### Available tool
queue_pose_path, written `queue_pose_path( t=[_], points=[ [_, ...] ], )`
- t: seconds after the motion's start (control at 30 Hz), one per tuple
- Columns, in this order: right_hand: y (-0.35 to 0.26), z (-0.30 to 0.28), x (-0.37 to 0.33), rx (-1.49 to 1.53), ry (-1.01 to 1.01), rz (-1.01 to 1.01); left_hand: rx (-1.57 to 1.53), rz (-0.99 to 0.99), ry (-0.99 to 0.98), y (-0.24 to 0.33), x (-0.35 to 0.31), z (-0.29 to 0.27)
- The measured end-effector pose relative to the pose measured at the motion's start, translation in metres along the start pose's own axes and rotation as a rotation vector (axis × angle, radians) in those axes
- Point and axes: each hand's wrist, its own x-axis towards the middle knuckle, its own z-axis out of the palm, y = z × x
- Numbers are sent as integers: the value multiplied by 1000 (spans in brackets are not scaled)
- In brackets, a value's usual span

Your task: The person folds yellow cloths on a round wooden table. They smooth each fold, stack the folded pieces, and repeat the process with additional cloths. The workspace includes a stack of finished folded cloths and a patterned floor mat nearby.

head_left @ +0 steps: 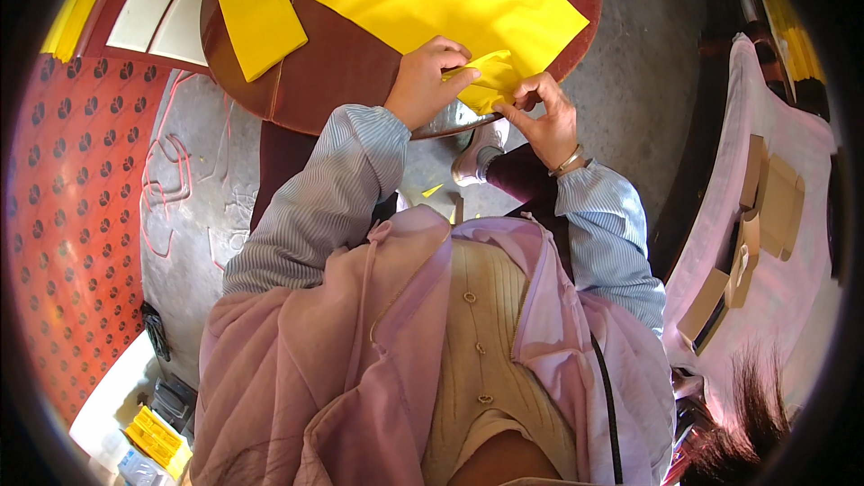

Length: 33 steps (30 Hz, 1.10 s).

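Observation:
Both hands work at the near edge of a round reddish-brown table (342,63). My left hand (432,81) pinches the left side of a small folded piece of yellow paper (490,72) between thumb and fingers. The thumb and forefinger of my right hand (544,117) close on its lower right corner. Beyond them a large yellow sheet or stack (450,0) lies flat on the table, reaching close to the hands. A narrow folded yellow bundle (256,9) rests at the table's left side.
Pink cloth (729,189) covers a surface on the right, with open cardboard boxes (778,207) on it. An orange-red patterned sheet (85,216) hangs or lies on the left. Pink cords (166,180) and small yellow scraps (432,190) are on the grey floor. A yellow stack (157,436) sits lower left.

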Motion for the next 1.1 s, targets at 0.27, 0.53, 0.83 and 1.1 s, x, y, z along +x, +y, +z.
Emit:
queue_pose_path(
  t=[0.27, 0.53, 0.83, 1.1],
  points=[
    [3, -5, 0, 20, -47, -112, -25, 13, -46, -6, 2, -6],
    [3, -2, 1, 69, -58, 77, -46, 74, -88, -8, 2, -8],
    [-1, 3, 3, 33, -2, 52, 10, 41, 37, 2, -5, 4],
    [-2, -6, -1, -75, -59, -152, -15, 33, 12, -6, 0, 0]
  ],
)
